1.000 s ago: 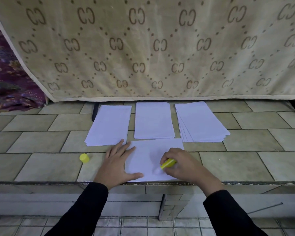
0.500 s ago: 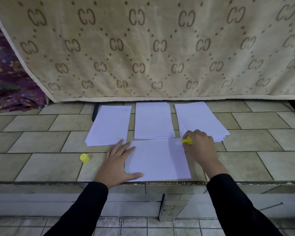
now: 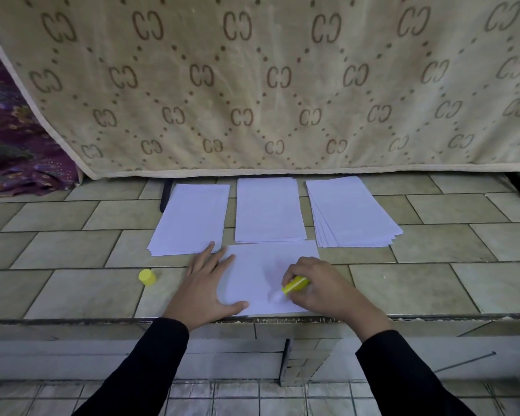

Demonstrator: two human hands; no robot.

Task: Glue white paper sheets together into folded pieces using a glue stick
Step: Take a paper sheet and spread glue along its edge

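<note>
A white paper sheet (image 3: 258,265) lies on the tiled ledge near its front edge. My left hand (image 3: 204,286) rests flat on the sheet's left side, fingers spread, holding it down. My right hand (image 3: 321,285) grips a yellow glue stick (image 3: 295,285) and presses its tip onto the lower right part of the sheet. The glue stick's yellow cap (image 3: 147,277) stands on the tiles to the left of my left hand.
Three stacks of white paper lie behind the sheet: left (image 3: 192,219), middle (image 3: 269,210) and a fanned right stack (image 3: 350,213). A patterned beige mattress (image 3: 267,85) stands against the back. The ledge's front edge (image 3: 72,321) drops to a tiled floor.
My right hand swept the glue stick from the sheet's lower middle up to its top right corner, then back down to the lower right. My left hand stayed in place.
</note>
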